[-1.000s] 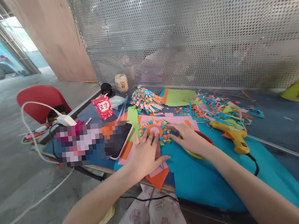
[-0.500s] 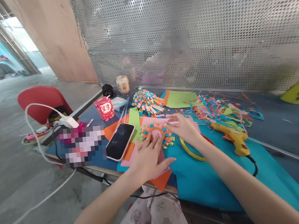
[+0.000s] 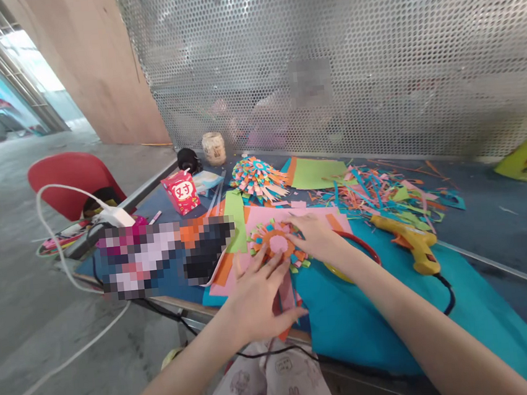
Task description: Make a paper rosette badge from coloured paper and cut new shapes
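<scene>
A round paper flower (image 3: 278,244) lies in front of me, with a scalloped pink centre, an orange ring and fringes of orange, blue, green and pink. The spread fingers of my left hand (image 3: 260,294) rest on its near left side, the thumb apart, nothing gripped. From the right, my right hand (image 3: 316,236) touches the flower's far right edge; its thumb and fingers are apart and I see nothing held. Under the flower are pink sheets (image 3: 265,213) and a green strip (image 3: 236,225). Beneath my right forearm lies a yellow and red ring (image 3: 363,244), partly covered.
A yellow glue gun (image 3: 410,242) lies right, on blue sheet material (image 3: 373,323). Behind are paper shreds (image 3: 384,189), a fringed paper flower (image 3: 258,176) and a green sheet (image 3: 319,173). Left stand a red box (image 3: 180,193), a phone (image 3: 208,252) and a white power strip (image 3: 119,216).
My right hand has moved onto the flower's edge; the pink strip that was in its fingers is no longer there. My left hand has shifted slightly down, its fingers still spread.
</scene>
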Motion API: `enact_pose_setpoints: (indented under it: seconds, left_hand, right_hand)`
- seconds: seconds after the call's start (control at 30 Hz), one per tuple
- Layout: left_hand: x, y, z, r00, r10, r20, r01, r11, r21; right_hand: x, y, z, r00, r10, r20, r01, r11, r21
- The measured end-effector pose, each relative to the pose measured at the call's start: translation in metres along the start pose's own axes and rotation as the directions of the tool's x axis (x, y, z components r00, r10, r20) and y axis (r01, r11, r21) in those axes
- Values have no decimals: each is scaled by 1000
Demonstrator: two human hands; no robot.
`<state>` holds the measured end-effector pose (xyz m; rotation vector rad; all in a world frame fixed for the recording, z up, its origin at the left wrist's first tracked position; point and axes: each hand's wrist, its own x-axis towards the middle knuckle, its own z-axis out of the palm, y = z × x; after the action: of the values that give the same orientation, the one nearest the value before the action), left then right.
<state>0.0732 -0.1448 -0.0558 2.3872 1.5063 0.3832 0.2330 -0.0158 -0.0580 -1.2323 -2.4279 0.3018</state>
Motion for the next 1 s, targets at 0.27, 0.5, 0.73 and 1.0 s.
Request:
enact_pose_setpoints:
  seconds: [0.27,0.5,0.73,1.0]
  left_hand:
    - [-18,12,-9,996,-16,83,24,995,-101]
    - [-23,2,-9,986,-12,-167,-31,968,-251]
    - [7,-24,-10,831,-348,-433,53,826,-561]
    - [32,-29,-14,880,-393,-266,6,569,-823]
  right_hand:
    - [-4,3,-2,998,33,-62,-3,899,438]
    - [-7,1,-8,968,237,-88,-62,559,827]
    - [-14,-7,-21,983,184,25,-86,334,939]
    - [-19,-4,-27,976,173,131,-171,241,955]
